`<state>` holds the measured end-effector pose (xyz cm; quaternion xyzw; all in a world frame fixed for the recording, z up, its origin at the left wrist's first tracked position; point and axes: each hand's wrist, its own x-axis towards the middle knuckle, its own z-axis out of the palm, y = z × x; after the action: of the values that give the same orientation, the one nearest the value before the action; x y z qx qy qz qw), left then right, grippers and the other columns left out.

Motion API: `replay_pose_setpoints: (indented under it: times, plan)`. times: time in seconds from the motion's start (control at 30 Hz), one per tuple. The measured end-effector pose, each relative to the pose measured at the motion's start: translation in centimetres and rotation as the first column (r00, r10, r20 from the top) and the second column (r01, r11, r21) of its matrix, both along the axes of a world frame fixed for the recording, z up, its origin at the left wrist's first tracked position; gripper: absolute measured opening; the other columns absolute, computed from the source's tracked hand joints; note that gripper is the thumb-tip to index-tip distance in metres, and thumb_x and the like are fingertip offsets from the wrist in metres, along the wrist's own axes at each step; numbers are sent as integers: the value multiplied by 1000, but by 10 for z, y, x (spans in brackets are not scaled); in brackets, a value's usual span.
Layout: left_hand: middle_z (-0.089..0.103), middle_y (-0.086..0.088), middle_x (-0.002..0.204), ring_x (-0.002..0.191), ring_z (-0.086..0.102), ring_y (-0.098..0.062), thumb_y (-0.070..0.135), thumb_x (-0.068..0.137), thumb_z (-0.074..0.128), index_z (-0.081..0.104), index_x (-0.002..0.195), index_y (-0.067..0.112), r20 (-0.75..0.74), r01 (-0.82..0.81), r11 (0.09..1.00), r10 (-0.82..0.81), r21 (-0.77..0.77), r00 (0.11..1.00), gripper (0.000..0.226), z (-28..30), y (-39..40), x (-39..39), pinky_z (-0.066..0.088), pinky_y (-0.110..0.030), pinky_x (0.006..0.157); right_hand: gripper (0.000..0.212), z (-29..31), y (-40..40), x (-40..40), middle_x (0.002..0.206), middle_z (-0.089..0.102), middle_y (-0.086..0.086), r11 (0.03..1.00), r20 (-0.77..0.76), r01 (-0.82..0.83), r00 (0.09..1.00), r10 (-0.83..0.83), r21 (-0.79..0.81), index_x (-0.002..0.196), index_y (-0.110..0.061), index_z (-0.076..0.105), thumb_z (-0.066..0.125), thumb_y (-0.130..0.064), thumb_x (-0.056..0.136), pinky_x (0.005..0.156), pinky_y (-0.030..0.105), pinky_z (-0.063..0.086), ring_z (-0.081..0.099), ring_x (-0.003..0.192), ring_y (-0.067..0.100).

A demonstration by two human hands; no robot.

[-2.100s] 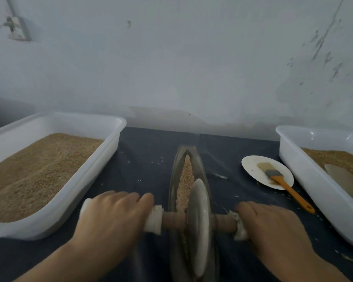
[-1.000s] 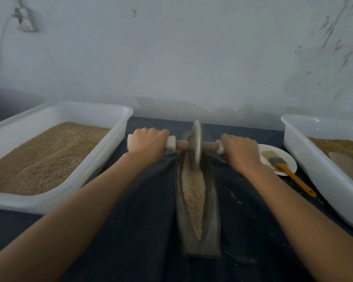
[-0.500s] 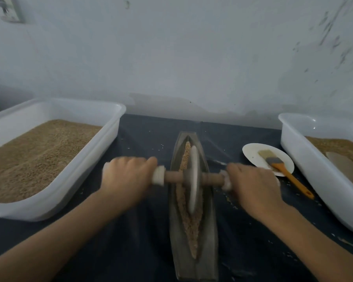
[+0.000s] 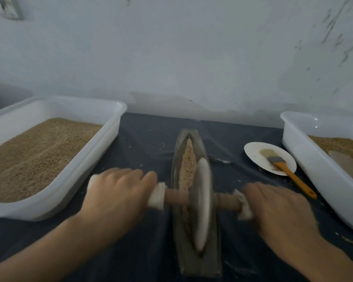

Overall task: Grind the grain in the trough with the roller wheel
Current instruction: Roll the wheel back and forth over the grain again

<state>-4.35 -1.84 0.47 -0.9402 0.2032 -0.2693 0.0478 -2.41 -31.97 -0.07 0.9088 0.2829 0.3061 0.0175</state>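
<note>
A: Gripped how, at that moment?

B: Left hand [image 4: 118,192] wrapped over the left end of the axle [image 4: 176,197], right hand [image 4: 277,208] curled over the right end, both on the white padding at the tips. Fingers folded round the handle on each side; thumbs hidden beneath, edges smeared by motion blur, so probably clamped all the way round, though not certain.

A: Why one hand per side?

B: Likely to keep the roller wheel [image 4: 202,202] upright on its thin rim and to press evenly. Wheel stood midway between the two grips, in the lower centre of the frame, seated in the trough [image 4: 192,261].

A: And the grain?

B: Grain [image 4: 189,159] lay as a narrow ridge along the trough, stretching from the wheel towards the centre of the frame, beyond both hands. Some more showed just left of the wheel, under the axle.

A: Anything else placed with purpose?

B: White tub [image 4: 102,143] of grain at left and second tub [image 4: 306,159] at right, flanking the trough within reach. Small plate [image 4: 255,153] with an orange-handled brush [image 4: 283,165] at right centre, presumably for sweeping out meal. Loose grains scattered on the dark cloth [image 4: 147,131].
</note>
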Motion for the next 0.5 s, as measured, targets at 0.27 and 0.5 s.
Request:
replay_pose_setpoints:
  times: [0.27, 0.5]
  plan:
    - [54, 10, 69, 58, 54, -14, 37, 75, 70, 38, 79, 30, -84, -279, 950, 292, 144, 953, 33, -6, -3, 75, 27, -27, 51, 33, -12, 16, 77, 69, 61, -1, 973, -114, 196, 971, -210, -122, 82, -19, 54, 81, -31, 67, 47, 30, 42, 58, 56, 23]
    - [63, 2, 85, 72, 58, -21, 34, 85, 61, 46, 87, 27, -144, -343, 937, 348, 60, 926, 17, 11, -3, 160, 42, -33, 64, 21, 0, 37, 159, 84, 67, 5, 957, -48, 273, 959, -279, -97, 91, -18, 51, 62, -35, 85, 54, 33, 29, 62, 71, 32]
